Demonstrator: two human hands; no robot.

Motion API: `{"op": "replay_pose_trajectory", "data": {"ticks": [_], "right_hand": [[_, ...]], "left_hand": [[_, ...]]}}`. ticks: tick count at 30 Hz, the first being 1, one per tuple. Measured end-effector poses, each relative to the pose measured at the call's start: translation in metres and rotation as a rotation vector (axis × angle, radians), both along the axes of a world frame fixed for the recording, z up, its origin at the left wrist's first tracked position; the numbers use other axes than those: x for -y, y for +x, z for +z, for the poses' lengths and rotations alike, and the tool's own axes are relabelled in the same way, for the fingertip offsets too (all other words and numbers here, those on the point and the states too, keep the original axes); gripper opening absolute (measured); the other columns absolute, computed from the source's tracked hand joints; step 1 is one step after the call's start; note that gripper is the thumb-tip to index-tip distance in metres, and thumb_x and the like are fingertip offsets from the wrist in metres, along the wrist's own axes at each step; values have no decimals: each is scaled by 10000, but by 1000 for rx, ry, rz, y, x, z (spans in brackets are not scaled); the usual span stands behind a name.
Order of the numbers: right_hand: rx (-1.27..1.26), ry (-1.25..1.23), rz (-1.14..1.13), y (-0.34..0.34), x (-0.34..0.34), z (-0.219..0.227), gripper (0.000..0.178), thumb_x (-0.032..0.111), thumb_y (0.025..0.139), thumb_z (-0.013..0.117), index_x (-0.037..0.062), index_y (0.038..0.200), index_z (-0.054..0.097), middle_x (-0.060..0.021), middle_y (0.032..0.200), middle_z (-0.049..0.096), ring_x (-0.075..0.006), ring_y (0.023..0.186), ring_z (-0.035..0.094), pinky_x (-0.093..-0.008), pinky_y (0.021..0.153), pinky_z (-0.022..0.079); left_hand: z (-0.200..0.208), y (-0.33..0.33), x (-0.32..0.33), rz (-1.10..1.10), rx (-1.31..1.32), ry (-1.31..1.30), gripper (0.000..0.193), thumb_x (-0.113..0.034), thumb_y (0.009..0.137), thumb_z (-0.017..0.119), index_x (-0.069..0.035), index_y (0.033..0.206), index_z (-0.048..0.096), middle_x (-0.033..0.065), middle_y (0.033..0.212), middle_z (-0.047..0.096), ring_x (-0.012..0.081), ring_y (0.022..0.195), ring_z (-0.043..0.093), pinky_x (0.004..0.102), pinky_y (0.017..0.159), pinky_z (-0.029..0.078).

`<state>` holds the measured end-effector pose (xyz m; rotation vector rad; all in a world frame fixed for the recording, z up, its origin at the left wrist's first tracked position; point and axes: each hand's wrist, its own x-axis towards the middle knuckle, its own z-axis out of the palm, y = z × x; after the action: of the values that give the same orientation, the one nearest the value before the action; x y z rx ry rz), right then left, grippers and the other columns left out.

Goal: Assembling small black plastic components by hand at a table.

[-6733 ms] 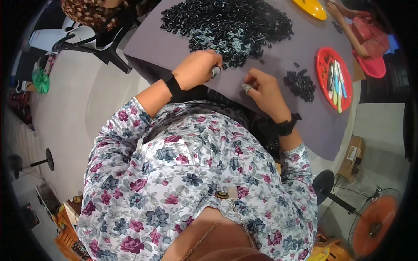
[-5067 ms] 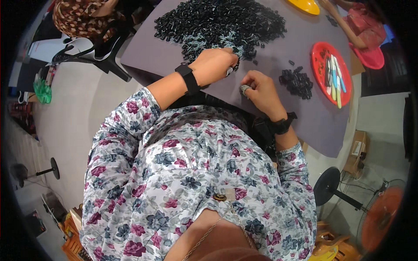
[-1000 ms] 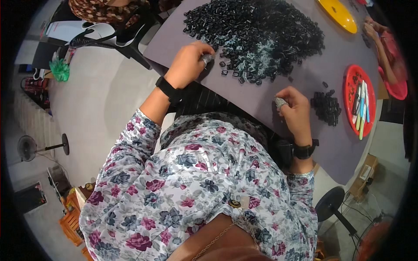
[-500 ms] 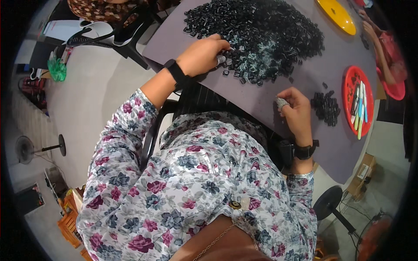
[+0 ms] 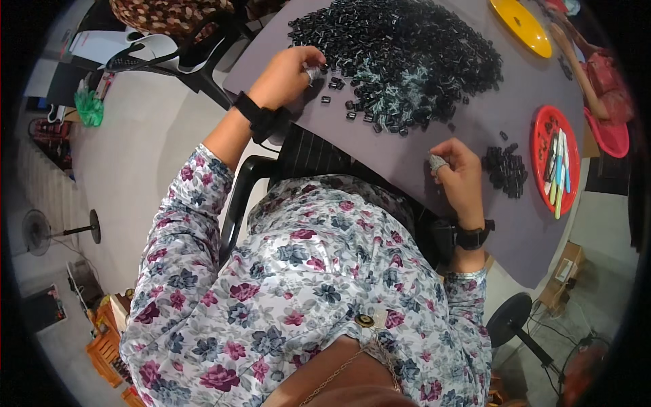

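Note:
A big heap of small black plastic pieces [image 5: 434,47] covers the far side of the table. Pale greenish shreds [image 5: 413,85] lie over its near part. My left hand [image 5: 288,76] is at the heap's left edge, fingers curled together beside a few loose black pieces [image 5: 336,83]; what they hold, if anything, is too small to make out. Close to the table's near edge, my right hand [image 5: 462,178] is closed, thumb against the fingers, with a grey wrapping on a digit; its contents are hidden. A smaller pile of black pieces [image 5: 506,169] lies to its right.
On the right, a red plate [image 5: 540,163] holds several slim-handled tools [image 5: 560,166] and small bits. A yellow plate [image 5: 521,26] is farther off. Another person's arm [image 5: 576,71] reaches in at the far right. A black chair [image 5: 237,203] stands at my left.
My left hand has moved left, away from the near part of the heap, leaving loose black pieces in view there. The right hand stays in nearly the same spot, still closed.

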<state>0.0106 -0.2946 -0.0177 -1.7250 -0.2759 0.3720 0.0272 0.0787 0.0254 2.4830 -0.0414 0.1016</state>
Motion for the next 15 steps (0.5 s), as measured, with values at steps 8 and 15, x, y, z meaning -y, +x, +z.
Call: {"op": "replay_pose_trajectory", "data": {"ticks": [8, 15], "right_hand": [[-28, -26, -13, -1, 0, 5, 185, -59, 804, 519, -21, 950, 626, -4, 764, 624, -46, 622, 540, -209, 561, 426], [0, -2, -14, -10, 7, 20, 168, -63, 820, 525, -23, 951, 623, -2, 774, 623, -43, 629, 540, -207, 561, 422]], "left_hand": [[-3, 20, 18, -119, 49, 86, 374, 33, 774, 602, -48, 1131, 679, 165, 1005, 701, 338, 979, 677, 409, 849, 534], [9, -6, 28, -99, 48, 32, 290, 17, 776, 631, -31, 1053, 698, 175, 929, 719, 346, 893, 695, 423, 815, 542]]}}
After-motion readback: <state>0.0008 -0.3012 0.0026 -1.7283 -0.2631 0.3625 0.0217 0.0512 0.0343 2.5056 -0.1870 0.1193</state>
